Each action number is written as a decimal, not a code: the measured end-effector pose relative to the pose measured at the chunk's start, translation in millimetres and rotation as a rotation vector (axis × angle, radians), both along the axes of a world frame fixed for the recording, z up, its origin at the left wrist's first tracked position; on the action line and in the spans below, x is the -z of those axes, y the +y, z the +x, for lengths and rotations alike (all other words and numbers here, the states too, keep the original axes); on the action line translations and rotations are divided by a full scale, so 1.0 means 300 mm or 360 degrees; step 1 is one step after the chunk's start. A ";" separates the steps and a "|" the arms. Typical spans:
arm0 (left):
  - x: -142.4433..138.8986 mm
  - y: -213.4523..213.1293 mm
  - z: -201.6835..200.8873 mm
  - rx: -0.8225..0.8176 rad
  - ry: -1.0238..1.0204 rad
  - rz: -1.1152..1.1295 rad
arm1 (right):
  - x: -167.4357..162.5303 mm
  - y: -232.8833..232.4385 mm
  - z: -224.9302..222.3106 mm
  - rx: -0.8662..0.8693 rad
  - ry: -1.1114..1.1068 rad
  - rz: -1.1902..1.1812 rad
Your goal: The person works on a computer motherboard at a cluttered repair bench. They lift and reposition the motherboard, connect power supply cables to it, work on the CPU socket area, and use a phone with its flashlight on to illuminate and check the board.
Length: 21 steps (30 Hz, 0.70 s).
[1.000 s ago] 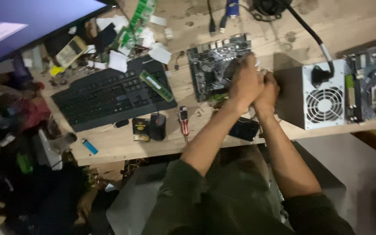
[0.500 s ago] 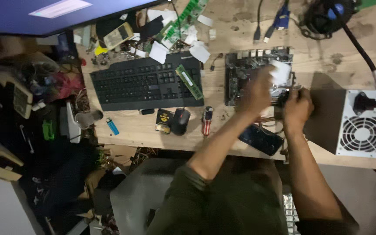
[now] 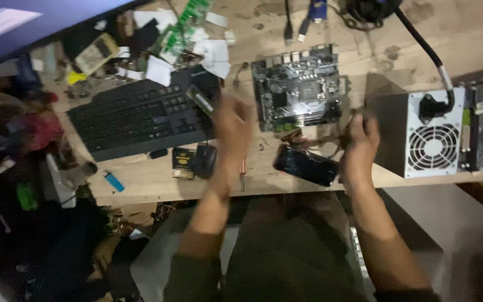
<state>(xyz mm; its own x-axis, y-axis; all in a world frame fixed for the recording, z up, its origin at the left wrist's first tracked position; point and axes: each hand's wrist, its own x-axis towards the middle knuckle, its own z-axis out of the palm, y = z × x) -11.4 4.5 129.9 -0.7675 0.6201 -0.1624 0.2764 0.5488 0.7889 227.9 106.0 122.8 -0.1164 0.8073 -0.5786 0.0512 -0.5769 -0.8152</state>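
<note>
Head view. Wooden tabletop (image 3: 308, 184) seen from above; the person sits at its near edge.

Left hand (image 3: 231, 120): blurred, raised over the right end of the black computer keyboard (image 3: 141, 117), fingers loosely curled. Whether it grips anything cannot be told. Just beside it, a green memory stick (image 3: 199, 100) lies on the keyboard's right end, long axis running diagonally from far-left to near-right.

Right hand (image 3: 360, 137): well apart from the left, at the left face of the grey metal power supply box (image 3: 415, 134), among the bundle of coloured wires (image 3: 314, 140) there. Fingers appear bent at the wires; an actual grip cannot be confirmed through the blur.

Dark green motherboard (image 3: 298, 86): flat on the tabletop between the two hands, toward the far edge, roughly square, sides nearly parallel to the table edges.

Black smartphone (image 3: 306, 165): near the near edge, between the forearms, long axis slanting left-far to right-near.

Black mouse (image 3: 203, 160) just below the keyboard. Small blue lighter (image 3: 114, 180) near the near-left corner.
</note>
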 end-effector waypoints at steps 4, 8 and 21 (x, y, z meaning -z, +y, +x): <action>-0.077 -0.113 0.374 0.0712 -0.0204 0.0326 | -0.093 -0.086 0.007 0.0091 0.0693 -0.0593; -0.064 -0.122 0.487 0.0699 -0.0463 0.0176 | -0.148 -0.149 0.014 0.0001 0.0521 -0.0688; -0.134 -0.151 0.452 0.0838 -0.0241 0.0092 | -0.148 -0.235 0.089 0.0179 0.0965 -0.0535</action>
<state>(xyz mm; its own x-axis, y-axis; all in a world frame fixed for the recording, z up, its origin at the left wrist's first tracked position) 124.1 -40.8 170.1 -0.3217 0.9251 -0.2015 0.3828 0.3218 0.8660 254.5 35.6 167.2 -0.4240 0.6219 -0.6584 -0.4308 -0.7779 -0.4575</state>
